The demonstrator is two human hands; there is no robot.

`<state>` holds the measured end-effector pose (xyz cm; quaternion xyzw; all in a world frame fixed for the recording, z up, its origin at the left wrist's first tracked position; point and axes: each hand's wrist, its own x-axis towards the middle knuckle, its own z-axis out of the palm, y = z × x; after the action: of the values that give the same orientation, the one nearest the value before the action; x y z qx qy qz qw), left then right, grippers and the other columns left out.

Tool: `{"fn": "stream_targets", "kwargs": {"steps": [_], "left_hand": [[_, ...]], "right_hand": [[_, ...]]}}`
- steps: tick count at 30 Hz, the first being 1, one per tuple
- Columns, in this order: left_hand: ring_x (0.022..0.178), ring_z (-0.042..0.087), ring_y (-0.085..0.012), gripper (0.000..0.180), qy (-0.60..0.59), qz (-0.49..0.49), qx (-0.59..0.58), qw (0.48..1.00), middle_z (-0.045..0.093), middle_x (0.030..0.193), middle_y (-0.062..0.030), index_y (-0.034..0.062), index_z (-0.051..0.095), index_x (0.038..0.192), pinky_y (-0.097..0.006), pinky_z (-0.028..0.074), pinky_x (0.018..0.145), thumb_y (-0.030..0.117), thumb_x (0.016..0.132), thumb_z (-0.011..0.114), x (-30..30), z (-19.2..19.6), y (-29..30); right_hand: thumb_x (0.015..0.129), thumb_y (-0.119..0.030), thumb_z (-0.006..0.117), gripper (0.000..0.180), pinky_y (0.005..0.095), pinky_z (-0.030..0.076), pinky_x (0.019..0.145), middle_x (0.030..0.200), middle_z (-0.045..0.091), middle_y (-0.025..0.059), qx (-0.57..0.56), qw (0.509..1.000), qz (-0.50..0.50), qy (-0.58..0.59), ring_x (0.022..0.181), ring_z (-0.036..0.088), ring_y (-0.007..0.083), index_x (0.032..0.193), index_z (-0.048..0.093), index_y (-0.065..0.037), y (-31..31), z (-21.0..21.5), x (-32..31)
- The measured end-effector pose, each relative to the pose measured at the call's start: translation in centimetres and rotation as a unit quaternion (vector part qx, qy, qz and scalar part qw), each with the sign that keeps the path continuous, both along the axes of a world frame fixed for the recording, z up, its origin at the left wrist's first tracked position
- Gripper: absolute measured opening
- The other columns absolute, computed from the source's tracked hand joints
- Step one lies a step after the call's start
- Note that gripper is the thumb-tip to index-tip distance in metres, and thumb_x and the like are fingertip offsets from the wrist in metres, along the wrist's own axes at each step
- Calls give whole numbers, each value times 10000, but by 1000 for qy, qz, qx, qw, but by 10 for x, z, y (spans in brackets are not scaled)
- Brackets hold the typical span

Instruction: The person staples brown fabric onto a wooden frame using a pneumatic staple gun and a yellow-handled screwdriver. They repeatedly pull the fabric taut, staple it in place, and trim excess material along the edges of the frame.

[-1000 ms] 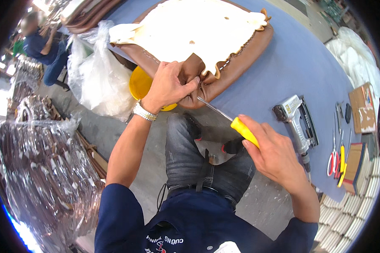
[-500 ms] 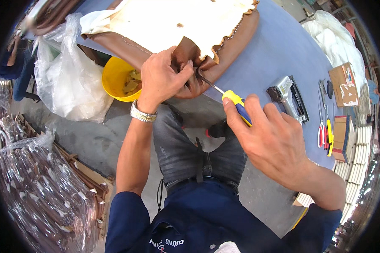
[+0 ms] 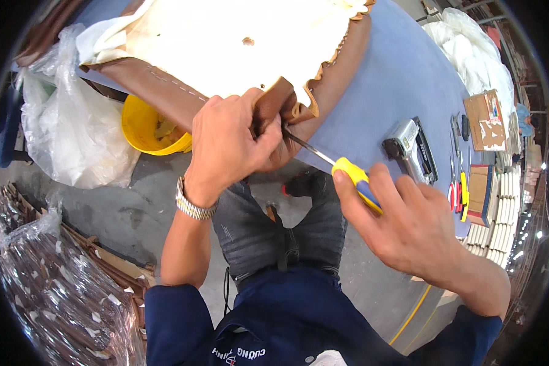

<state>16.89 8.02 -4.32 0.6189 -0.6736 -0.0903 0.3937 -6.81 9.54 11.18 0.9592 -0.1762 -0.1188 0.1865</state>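
A brown leather cushion piece (image 3: 341, 64) with a pale underside and stitched edges lies at the near edge of the blue-covered table. My left hand (image 3: 229, 137), with a metal watch on the wrist, pinches a gathered fold of leather at its near corner. In my right hand (image 3: 402, 219) is a screwdriver (image 3: 355, 180) with a yellow and blue handle. Its shaft runs up to the left, and the tip goes into the fold beside my left thumb, where the leather hides it.
On the blue table (image 3: 402, 73) to the right lie a staple gun (image 3: 412, 149), scissors (image 3: 452, 183), other hand tools and a cardboard box (image 3: 485, 119). A yellow bucket (image 3: 141, 131) and a clear plastic bag (image 3: 79, 134) stand left. Plastic-wrapped brown pieces (image 3: 61, 293) lie lower left.
The screwdriver and my right hand have shifted slightly right and down. My left hand still grips the leather fold, and the whole view has shifted a little.
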Motion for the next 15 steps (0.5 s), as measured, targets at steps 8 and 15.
{"fn": "stream_targets", "kwargs": {"steps": [8, 15], "left_hand": [[639, 624, -337, 281, 31, -19, -83, 996, 623, 680, -114, 56, 681, 1026, -429, 497, 645, 193, 790, 748, -5, -11, -5], [644, 684, -287, 239, 101, 4, -33, 994, 699, 736, -131, 23, 705, 1005, -373, 542, 635, 174, 821, 726, -3, 1, -6]], "right_hand": [[853, -74, 810, 496, 335, 554, 592, 987, 684, 73, 234, 879, -255, -329, 735, 678, 239, 1326, 703, -178, 15, -72, -30], [1026, -149, 653, 404, 206, 376, 478, 969, 681, 99, 583, 463, -372, -555, 558, 464, 34, 1405, 582, -32, 39, -135, -29]]}}
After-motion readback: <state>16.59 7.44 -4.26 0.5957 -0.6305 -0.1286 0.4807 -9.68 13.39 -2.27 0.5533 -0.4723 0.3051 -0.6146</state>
